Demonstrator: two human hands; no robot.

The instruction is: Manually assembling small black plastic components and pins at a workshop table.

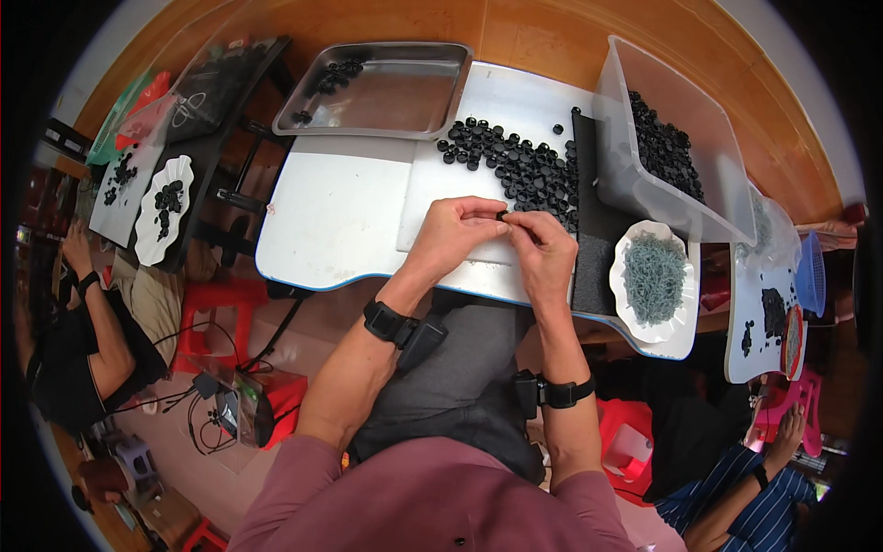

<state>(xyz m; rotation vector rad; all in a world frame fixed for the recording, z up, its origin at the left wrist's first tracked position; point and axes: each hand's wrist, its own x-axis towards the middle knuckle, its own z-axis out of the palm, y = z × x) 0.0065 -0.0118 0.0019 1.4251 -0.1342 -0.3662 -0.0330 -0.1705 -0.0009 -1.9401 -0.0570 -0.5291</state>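
Far left in my feed, a white scalloped plate (pixel 164 221) carries a small heap of black caps and sits on a dark side stand, with another person's arm (pixel 103 345) below it. Next comes a steel tray (pixel 386 118) at the back of the white tabletop (pixel 326 221), holding a few black caps in its far left corner.

At centre I see my left hand (pixel 452 235) and right hand (pixel 544 253) meeting just above the near edge of the tabletop. The grip of each hand is closed: thumb and forefinger tips are pinched together on one small black cap (pixel 502 215), held between the two hands. I think something thin is being pressed into it, but the piece is too small to tell.

Just beyond the hands lies a spread of loose black caps (pixel 520 166). To the right of that, a clear plastic bin (pixel 635 175) holds many more caps, and near it a white plate (pixel 629 299) is piled with grey-green rings (pixel 655 276).
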